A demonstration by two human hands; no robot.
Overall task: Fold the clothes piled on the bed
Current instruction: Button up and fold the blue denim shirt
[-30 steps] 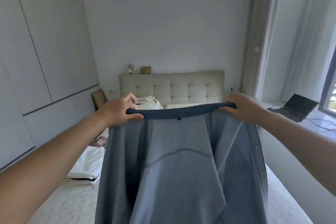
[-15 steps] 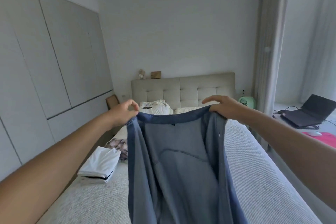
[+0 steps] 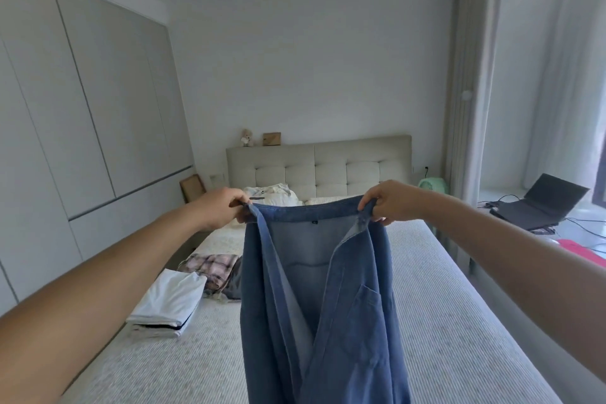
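A blue denim shirt (image 3: 324,302) hangs in the air over the bed (image 3: 442,321), its open front toward me and its lower part running out of the bottom of the view. My left hand (image 3: 221,208) pinches the shirt's top left corner. My right hand (image 3: 392,202) pinches the top right corner at the same height. The collar edge stretches between them. A folded white garment (image 3: 169,303) lies on the bed's left side. Behind it sits a pink plaid garment (image 3: 211,269), and more white clothes (image 3: 270,193) lie near the headboard.
Grey wardrobe doors (image 3: 82,108) line the left wall close to the bed. To the right are a curtain (image 3: 472,92), a small green fan (image 3: 431,185), an open laptop (image 3: 537,207) with cables and a pink item (image 3: 582,251) on the floor.
The shirt has come down from in front of my face and my hands have drawn apart, pulling its top edge taut. My view has turned slightly left, showing more of the bed.
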